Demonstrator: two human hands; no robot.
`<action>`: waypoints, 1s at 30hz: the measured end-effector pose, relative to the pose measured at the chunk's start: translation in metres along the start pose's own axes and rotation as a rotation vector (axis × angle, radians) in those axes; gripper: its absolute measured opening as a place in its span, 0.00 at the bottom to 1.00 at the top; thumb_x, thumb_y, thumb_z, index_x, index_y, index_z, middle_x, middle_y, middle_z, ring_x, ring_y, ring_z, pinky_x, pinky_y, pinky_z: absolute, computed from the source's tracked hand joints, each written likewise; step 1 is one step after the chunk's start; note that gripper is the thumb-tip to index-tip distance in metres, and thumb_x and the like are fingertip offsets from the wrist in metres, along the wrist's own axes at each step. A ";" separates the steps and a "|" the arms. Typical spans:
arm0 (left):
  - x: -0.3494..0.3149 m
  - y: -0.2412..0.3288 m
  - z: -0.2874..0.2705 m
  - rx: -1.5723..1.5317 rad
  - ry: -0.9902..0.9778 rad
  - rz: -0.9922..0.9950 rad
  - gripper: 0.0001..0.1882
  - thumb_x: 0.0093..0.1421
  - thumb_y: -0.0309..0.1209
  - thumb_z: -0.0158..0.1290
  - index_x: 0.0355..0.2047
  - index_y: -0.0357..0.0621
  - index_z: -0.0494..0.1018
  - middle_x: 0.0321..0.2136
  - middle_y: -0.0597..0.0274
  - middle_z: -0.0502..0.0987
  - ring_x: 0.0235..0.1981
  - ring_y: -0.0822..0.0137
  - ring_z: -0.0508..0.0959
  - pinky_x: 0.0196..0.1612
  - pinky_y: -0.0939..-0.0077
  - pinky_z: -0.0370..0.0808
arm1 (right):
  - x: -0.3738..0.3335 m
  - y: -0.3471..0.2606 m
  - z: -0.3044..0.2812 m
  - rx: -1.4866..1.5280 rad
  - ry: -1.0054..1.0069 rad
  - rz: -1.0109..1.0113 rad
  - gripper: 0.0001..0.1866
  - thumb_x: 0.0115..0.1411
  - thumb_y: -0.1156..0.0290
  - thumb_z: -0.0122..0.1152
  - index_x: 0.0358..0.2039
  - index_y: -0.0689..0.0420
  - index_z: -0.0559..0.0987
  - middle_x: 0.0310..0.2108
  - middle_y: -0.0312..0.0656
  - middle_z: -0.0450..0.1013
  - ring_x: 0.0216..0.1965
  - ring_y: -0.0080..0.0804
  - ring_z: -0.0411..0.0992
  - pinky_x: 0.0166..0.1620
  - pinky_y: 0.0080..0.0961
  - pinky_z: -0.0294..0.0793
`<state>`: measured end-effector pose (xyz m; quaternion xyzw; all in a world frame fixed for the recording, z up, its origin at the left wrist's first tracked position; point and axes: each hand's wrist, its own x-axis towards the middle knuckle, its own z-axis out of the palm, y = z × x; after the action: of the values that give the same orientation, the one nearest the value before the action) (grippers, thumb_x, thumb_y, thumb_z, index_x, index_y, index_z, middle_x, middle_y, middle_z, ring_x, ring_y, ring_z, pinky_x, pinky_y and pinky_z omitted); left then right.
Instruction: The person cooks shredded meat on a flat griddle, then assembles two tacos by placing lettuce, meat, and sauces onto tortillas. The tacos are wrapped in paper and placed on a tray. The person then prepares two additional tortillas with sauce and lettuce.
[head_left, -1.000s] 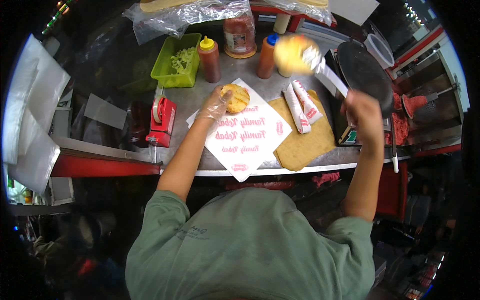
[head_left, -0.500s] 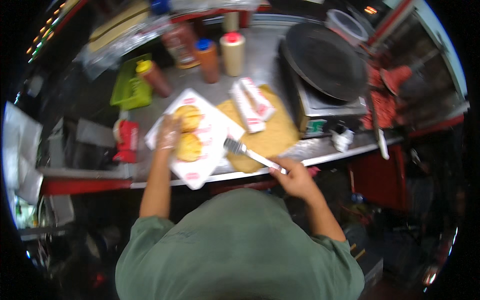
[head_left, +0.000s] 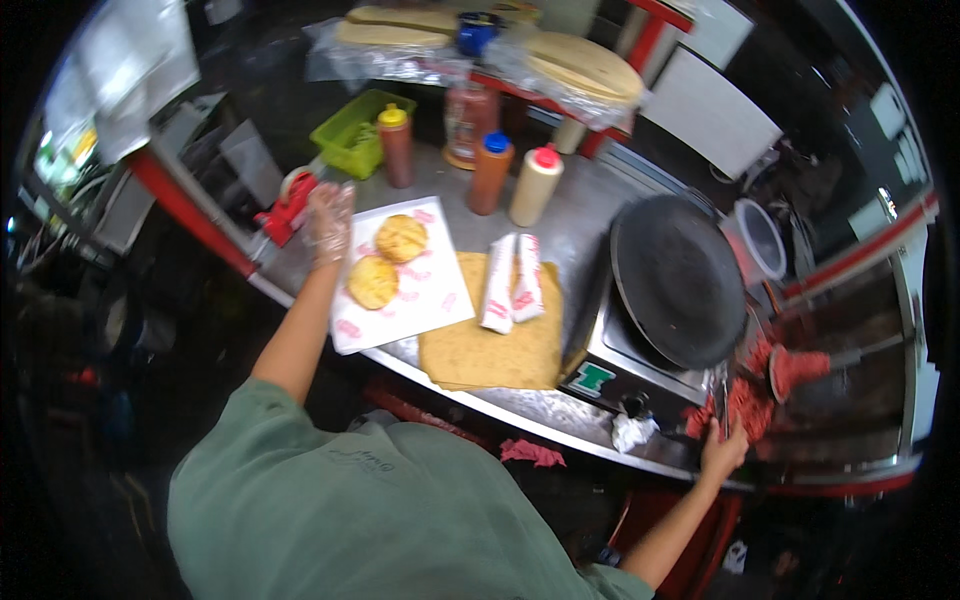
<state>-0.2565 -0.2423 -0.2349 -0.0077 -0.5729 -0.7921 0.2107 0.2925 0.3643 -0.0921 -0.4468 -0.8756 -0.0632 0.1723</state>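
Observation:
My left hand [head_left: 330,225], in a clear plastic glove, has its fingers stretched out beside a red tape dispenser [head_left: 292,208]. It is at the left edge of printed white paper [head_left: 430,300], and whether it touches either is unclear. Two round golden bread pieces [head_left: 402,238] lie on that paper. Far to the right, my right hand [head_left: 722,452] is closed round a long, slim utensil [head_left: 722,400] over crumpled red material [head_left: 752,405] that looks like cloth. The utensil's kind is hard to make out. Two paper-wrapped rolls [head_left: 498,285] rest on a tan square sheet [head_left: 490,350].
A black round pan [head_left: 675,285] sits on a burner [head_left: 640,370]. Behind the paper stand squeeze bottles [head_left: 490,175] and a green basket [head_left: 350,140]. A clear tub [head_left: 757,240] is beyond the pan. White crumpled tissue [head_left: 632,432] lies by the counter's front edge.
My right hand has gone from beside the tan sheet to the red material, right of the burner. My left hand has left the bread pieces for the tape dispenser. The view has turned.

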 end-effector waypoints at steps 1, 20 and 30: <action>0.003 -0.002 -0.001 0.491 0.041 0.258 0.30 0.65 0.36 0.66 0.58 0.34 0.64 0.52 0.46 0.76 0.56 0.55 0.79 0.61 0.62 0.76 | 0.003 0.001 0.001 0.068 0.074 -0.031 0.28 0.64 0.60 0.67 0.61 0.59 0.77 0.55 0.59 0.76 0.56 0.59 0.73 0.61 0.47 0.69; -0.034 0.185 -0.013 0.449 -1.481 0.649 0.57 0.48 0.54 0.71 0.75 0.57 0.55 0.76 0.52 0.53 0.77 0.50 0.52 0.75 0.36 0.44 | -0.157 -0.543 -0.030 2.219 -0.935 0.568 0.31 0.70 0.46 0.57 0.62 0.57 0.69 0.50 0.54 0.76 0.48 0.49 0.79 0.54 0.46 0.81; -0.063 0.170 -0.185 0.423 -1.379 -0.484 0.23 0.67 0.40 0.61 0.56 0.39 0.77 0.47 0.51 0.83 0.49 0.57 0.83 0.56 0.64 0.77 | -0.123 -0.622 0.029 1.859 -0.266 -0.034 0.23 0.58 0.84 0.71 0.54 0.64 0.73 0.50 0.49 0.78 0.56 0.42 0.77 0.61 0.38 0.75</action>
<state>-0.0985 -0.4337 -0.1602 -0.3344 -0.7001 -0.5053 -0.3777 -0.1484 -0.0903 -0.1362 -0.1207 -0.5940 0.7106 0.3574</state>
